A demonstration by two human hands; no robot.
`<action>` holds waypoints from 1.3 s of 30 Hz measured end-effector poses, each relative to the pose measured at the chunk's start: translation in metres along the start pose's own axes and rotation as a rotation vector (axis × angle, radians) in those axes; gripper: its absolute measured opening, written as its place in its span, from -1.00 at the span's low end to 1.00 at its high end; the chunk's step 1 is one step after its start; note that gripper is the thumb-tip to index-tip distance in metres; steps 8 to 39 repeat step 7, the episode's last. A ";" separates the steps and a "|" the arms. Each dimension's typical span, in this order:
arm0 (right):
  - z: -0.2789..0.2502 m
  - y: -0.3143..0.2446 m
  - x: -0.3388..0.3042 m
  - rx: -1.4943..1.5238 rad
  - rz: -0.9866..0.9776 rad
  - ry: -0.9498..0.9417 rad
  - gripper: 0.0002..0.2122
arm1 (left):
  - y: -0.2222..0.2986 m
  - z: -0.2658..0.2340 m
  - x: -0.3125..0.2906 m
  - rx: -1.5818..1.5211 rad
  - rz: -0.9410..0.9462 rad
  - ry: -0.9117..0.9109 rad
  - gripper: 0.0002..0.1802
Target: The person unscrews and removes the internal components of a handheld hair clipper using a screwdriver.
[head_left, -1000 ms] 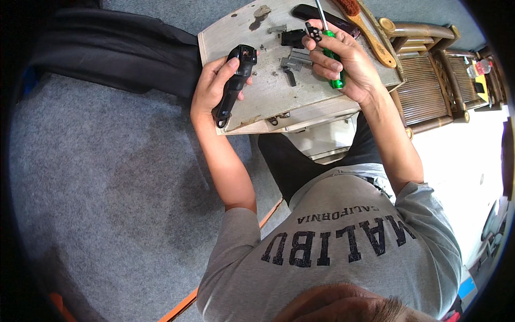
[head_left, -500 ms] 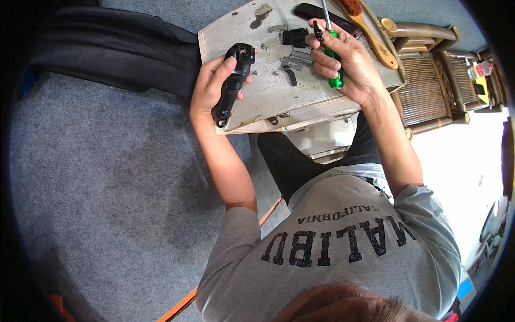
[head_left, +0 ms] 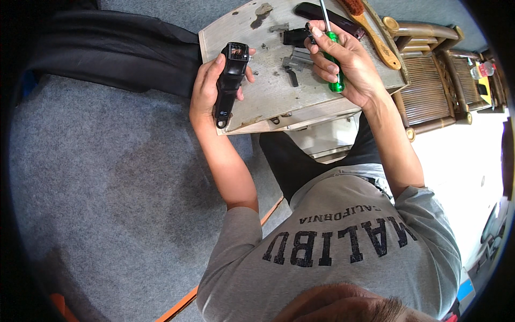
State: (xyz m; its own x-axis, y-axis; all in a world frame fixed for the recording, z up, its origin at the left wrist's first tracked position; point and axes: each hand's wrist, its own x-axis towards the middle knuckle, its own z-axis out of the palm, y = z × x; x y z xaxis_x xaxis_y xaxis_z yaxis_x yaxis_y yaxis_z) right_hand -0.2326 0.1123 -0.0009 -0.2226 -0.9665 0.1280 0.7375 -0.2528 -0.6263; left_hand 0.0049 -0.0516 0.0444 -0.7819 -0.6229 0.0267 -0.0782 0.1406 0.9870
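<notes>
My left hand [head_left: 206, 86] is closed around the black body of a hair clipper [head_left: 229, 80], held upright over the table's left edge with its open top end showing parts inside. In my right hand [head_left: 351, 61] a screwdriver [head_left: 336, 80] with a green handle lies against the palm, its shaft pointing away. The thumb and forefinger of that same hand pinch a small black part [head_left: 309, 33]. On the table between my hands lie a metal clipper blade [head_left: 299, 58], a black piece [head_left: 294, 37] partly behind my fingers, and a small dark lever-shaped piece [head_left: 292, 78].
The small wooden table [head_left: 257, 102] has a drawer front facing me. At its far right rest a wooden-handled brush [head_left: 375, 43] and a dark elongated case [head_left: 316, 13]. Bamboo furniture [head_left: 424, 80] stands to the right, black cloth [head_left: 118, 51] to the left.
My left hand has turned the clipper so its open top faces me more. The small black part has tilted and shifted slightly left in my right fingers.
</notes>
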 end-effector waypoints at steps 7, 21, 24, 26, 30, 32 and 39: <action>0.003 -0.001 -0.001 -0.107 0.023 0.018 -0.67 | 0.000 0.001 0.001 -0.029 0.011 0.002 -0.21; 0.003 -0.001 -0.001 -0.107 0.023 0.018 -0.67 | 0.000 0.001 0.001 -0.029 0.011 0.002 -0.21; 0.003 -0.001 -0.001 -0.107 0.023 0.018 -0.67 | 0.000 0.001 0.001 -0.029 0.011 0.002 -0.21; 0.003 -0.001 -0.001 -0.107 0.023 0.018 -0.67 | 0.000 0.001 0.001 -0.029 0.011 0.002 -0.21; 0.003 -0.001 -0.001 -0.107 0.023 0.018 -0.67 | 0.000 0.001 0.001 -0.029 0.011 0.002 -0.21; 0.003 -0.001 -0.001 -0.107 0.023 0.018 -0.67 | 0.000 0.001 0.001 -0.029 0.011 0.002 -0.21; 0.003 -0.001 -0.001 -0.107 0.023 0.018 -0.67 | 0.000 0.001 0.001 -0.029 0.011 0.002 -0.21</action>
